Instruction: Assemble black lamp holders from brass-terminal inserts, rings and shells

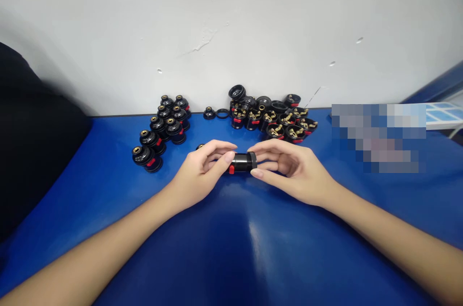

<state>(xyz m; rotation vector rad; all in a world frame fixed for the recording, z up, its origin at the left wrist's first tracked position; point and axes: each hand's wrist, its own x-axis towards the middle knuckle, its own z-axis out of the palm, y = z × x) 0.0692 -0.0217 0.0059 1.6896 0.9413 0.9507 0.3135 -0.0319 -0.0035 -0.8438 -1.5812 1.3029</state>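
Observation:
Both hands meet over the middle of the blue table [231,248] on one black cylindrical socket part [243,162] with a red tab at its left end. My left hand [202,171] pinches the left end between thumb and fingers. My right hand [289,167] grips the right end the same way. The part lies on its side, just above the table surface. A further dark piece peeks out behind my left fingers, too hidden to name.
At the back left stands a group of several assembled black sockets [162,127] with brass tops and red tabs. At the back centre lies a heap of open socket bases [275,115] with brass contacts, plus loose black rings [222,113]. A white wall rises behind.

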